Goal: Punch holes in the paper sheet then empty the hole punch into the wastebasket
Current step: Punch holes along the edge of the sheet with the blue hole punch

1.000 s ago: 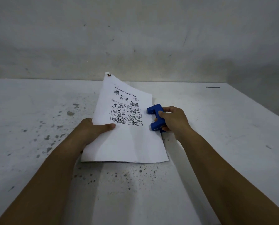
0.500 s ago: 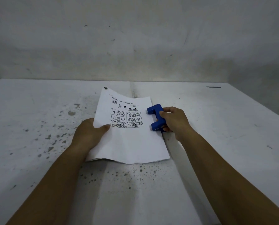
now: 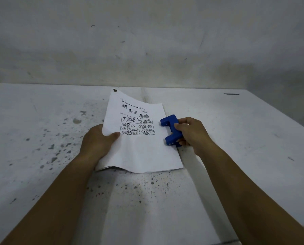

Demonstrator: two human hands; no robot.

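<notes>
A white paper sheet [image 3: 140, 151] printed with small cartoon panels lies on the table in front of me, its far left corner curled up. My left hand [image 3: 98, 142] grips its left edge, thumb on top. A blue hole punch [image 3: 170, 129] sits against the sheet's right edge, its two blue ends over the paper. My right hand [image 3: 192, 135] is closed around the punch from the right, thumb on its top. No wastebasket is in view.
The white table [image 3: 41, 156] is speckled with dark chips and stains, mostly on the left and near the front. A grey wall [image 3: 147, 41] stands right behind it. A small dark strip [image 3: 231, 94] lies at the far right.
The sheet's far end dropped lower, then curled up again at its far left corner. My left hand shifted slightly along the left edge. The punch and right hand stayed put.
</notes>
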